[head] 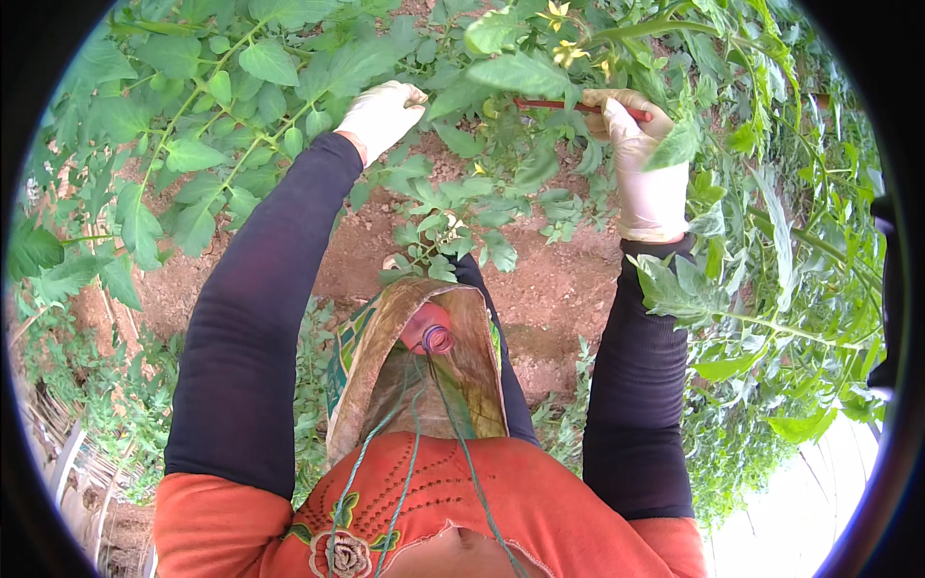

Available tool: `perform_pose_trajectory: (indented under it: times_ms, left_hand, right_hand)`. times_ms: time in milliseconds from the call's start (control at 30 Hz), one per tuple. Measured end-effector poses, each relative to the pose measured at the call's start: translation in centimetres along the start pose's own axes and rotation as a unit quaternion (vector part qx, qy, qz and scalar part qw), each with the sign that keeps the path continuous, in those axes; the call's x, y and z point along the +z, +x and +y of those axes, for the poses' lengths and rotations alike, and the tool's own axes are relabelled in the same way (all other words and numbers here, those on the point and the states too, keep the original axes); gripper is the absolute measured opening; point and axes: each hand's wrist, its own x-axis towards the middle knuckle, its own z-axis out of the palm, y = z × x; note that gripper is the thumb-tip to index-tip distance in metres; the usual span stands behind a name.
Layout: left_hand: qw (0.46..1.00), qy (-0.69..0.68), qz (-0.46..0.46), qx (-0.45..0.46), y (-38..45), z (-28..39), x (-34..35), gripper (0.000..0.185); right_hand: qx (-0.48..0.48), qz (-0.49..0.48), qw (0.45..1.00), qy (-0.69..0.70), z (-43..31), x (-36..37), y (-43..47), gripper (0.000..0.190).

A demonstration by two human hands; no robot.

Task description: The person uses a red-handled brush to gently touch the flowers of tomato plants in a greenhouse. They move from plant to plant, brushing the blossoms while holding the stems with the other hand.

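Observation:
My right hand point(647, 162), in a thin whitish glove, grips a slender red stick-like tool point(542, 104). The tool's far end points left among the tomato leaves, close to a small round green thing point(491, 108), perhaps a young fruit. Yellow tomato flowers point(567, 53) hang just above it. Off to the left, my left hand point(383, 119) wears a similar glove. Its fingers are curled together beside tomato foliage point(462, 97), and I see nothing held in them. A leaf partly covers the right hand's edge.
An open-topped woven bag point(390, 318) hangs at my front with a reddish plastic bottle point(423, 325) in it. Green cords point(405, 441) run up my chest. Tomato plants point(267, 137) crowd both sides. Reddish soil point(571, 296) shows between them.

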Motion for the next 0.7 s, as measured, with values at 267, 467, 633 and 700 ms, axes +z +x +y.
perform_pose_trajectory:
  times_ms: [267,467,633,700]
  left_hand:
    - [0.968,-0.239,0.075,-0.018,-3.5,0.6,0.4,0.028]
    - [0.952,-0.278,0.13,0.002,-6.2,0.9,-0.1,0.032]
    - [0.966,-0.21,0.144,-0.031,-7.1,-0.1,-0.1,0.03]
    - [0.966,-0.202,0.154,-0.047,-7.4,-0.3,-0.2,0.029]
  right_hand:
    - [-0.073,0.069,0.994,-0.031,-0.6,0.1,-0.8,0.022]
    - [-0.201,0.074,0.938,-0.273,1.7,1.1,-0.5,0.018]
    - [-0.166,0.059,0.968,-0.181,3.9,2.7,0.7,0.016]
    - [-0.139,0.064,0.97,-0.189,4.4,2.7,0.7,0.016]
